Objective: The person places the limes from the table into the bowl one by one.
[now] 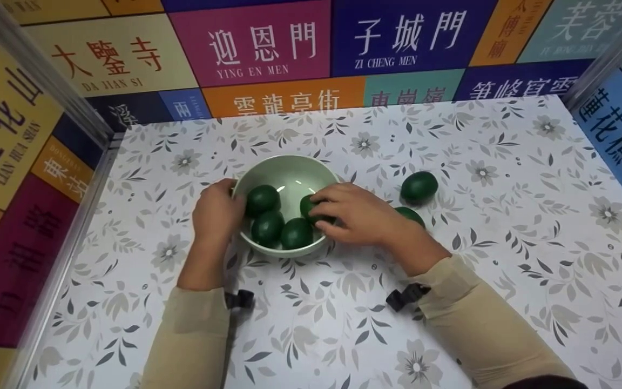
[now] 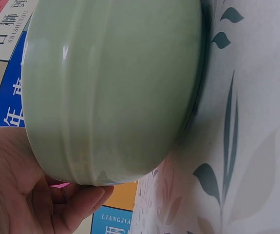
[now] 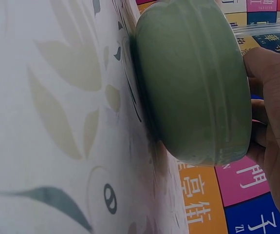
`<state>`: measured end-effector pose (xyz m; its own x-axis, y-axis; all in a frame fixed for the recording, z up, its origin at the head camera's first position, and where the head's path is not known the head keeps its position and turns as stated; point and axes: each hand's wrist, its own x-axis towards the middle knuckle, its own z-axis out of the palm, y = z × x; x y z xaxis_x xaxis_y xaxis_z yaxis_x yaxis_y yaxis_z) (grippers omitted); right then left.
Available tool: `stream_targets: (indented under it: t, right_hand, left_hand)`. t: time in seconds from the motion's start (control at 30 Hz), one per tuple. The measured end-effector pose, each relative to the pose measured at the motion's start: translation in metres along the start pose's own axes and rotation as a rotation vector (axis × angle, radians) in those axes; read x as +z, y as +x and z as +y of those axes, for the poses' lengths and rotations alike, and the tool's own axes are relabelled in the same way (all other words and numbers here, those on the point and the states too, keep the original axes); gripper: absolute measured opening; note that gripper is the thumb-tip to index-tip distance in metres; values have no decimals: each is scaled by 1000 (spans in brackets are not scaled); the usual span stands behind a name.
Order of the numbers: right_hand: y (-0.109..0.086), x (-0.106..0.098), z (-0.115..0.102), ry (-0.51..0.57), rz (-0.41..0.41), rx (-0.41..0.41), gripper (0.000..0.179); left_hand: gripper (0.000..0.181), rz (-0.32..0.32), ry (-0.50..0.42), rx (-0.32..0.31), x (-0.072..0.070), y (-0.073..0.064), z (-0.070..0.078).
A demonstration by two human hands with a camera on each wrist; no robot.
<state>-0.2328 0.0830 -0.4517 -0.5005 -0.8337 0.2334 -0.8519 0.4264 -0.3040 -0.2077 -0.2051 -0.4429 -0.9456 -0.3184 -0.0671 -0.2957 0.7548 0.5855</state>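
A person's beige-sleeved left arm (image 1: 189, 324) and right arm (image 1: 470, 305) reach forward. The left hand (image 1: 216, 212) grips with bent fingers; the right hand (image 1: 355, 213) angles inward, back upward, fingers curled in a hold.

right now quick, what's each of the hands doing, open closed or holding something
Left hand: holding the bowl by its rim.
Right hand: fingers curled over a fruit inside the bowl.

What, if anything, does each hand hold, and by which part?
Left hand: the bowl, by its left side at the rim. Right hand: a green fruit inside the bowl, by its right side.
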Motion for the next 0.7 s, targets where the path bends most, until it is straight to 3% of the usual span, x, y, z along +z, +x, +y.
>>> stream_targets:
  t: [0.7]
  right_hand:
    - [-1,-2,-2,-11,9,5,31]
  left_hand:
    - [41,-10,10,-4,0,0,0]
